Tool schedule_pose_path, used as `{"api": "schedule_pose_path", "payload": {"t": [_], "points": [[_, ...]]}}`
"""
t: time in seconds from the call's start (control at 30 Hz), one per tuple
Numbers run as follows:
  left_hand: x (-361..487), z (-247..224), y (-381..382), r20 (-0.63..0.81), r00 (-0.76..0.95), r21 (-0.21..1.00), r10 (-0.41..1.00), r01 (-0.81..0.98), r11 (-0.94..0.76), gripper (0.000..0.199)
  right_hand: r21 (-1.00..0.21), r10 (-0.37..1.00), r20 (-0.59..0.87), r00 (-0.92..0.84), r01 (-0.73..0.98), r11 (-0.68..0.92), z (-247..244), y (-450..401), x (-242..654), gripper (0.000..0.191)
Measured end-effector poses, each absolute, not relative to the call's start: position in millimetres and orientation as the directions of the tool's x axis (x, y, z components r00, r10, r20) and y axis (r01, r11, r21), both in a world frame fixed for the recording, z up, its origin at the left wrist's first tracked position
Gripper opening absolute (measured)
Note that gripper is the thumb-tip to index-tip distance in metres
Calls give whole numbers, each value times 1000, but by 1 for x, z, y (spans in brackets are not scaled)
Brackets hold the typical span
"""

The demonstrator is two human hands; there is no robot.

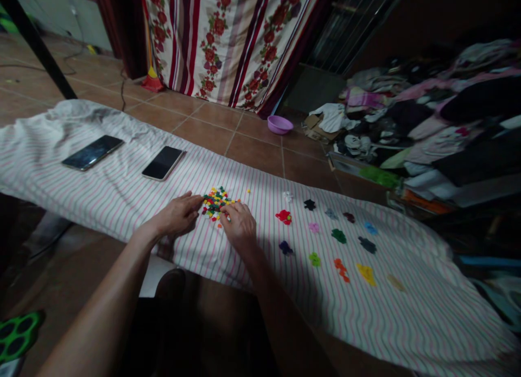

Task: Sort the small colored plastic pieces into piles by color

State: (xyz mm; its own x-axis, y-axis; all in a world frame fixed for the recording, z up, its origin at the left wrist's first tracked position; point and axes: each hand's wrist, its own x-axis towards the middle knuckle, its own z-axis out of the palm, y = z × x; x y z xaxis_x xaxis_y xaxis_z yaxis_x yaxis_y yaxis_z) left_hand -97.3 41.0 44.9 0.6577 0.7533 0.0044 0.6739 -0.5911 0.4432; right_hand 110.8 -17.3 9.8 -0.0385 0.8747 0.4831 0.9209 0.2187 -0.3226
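Observation:
A mixed pile of small colored pieces, in red, yellow, green, white and orange, lies on a striped cloth. At the pile's left edge rests my left hand, fingers stretched out and holding nothing. My right hand is over the pile's right side, fingers bent and thumb close to the fingertips; what they pinch, if anything, is too small to name. To the right, pieces lie sorted by color in small heaps, among them a red heap, a dark green heap, an orange heap and a yellow heap.
Two phones, one black-screened and one farther left, lie on the cloth. Beyond it, a purple basin stands on the tiled floor before a floral curtain. Clothes are heaped at right.

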Motion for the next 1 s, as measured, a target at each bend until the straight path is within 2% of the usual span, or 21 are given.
{"api": "schedule_pose_path", "payload": {"t": [0.23,0.5,0.73,1.0], "points": [[-97,42,41,5,647,436,762,685,-584,52,-328,890,453,-53,918,221,11,-16,109,9],[-97,45,40,5,652,423,758,686,-592,51,-354,882,444,-159,873,336,17,-17,109,13],[-96,49,39,-5,639,429,769,696,-575,51,-347,889,421,-180,873,341,21,-18,106,16],[-97,52,37,23,644,446,765,678,-584,49,-427,873,465,-146,827,365,22,-17,103,21]]}}
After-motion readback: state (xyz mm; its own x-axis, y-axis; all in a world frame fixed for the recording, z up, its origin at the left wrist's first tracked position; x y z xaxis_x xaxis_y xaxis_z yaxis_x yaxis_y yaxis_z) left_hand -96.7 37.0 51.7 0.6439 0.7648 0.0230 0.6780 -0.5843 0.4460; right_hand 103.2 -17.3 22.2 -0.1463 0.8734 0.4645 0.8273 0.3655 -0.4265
